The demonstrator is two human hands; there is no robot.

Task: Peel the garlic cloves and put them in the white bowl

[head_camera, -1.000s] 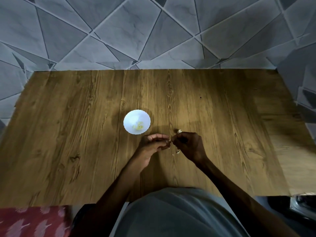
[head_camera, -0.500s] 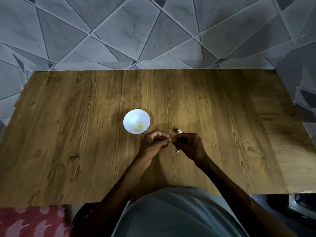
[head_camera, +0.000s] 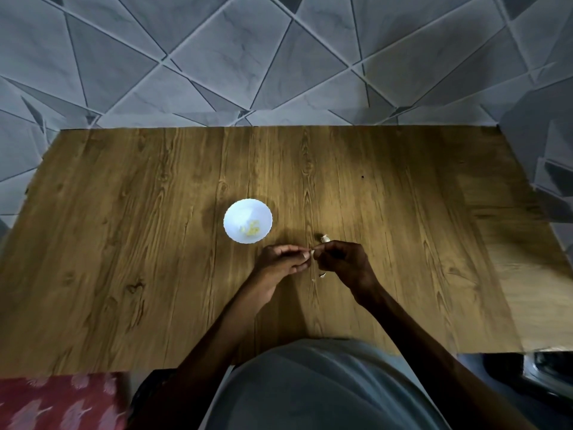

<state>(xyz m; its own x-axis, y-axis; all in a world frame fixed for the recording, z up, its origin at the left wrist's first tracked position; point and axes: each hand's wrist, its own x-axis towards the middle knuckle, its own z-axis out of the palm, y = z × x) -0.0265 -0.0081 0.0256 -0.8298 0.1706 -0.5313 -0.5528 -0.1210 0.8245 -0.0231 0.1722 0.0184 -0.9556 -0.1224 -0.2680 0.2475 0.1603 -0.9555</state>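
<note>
Several yellowish pieces (head_camera: pixel 251 228), perhaps garlic, inside white bowl (head_camera: pixel 238 212)

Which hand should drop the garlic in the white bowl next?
Probably left. The left hand is nearest the white bowl; the right hand lies farther away. Both pinch the garlic clove.

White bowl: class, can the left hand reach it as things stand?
Probably yes: the white bowl sits just beyond the left hand, bare table between, though its grip holds a clove.

white bowl (head_camera: pixel 248 220) left of hands, table (head_camera: pixel 403 212) open right
</note>
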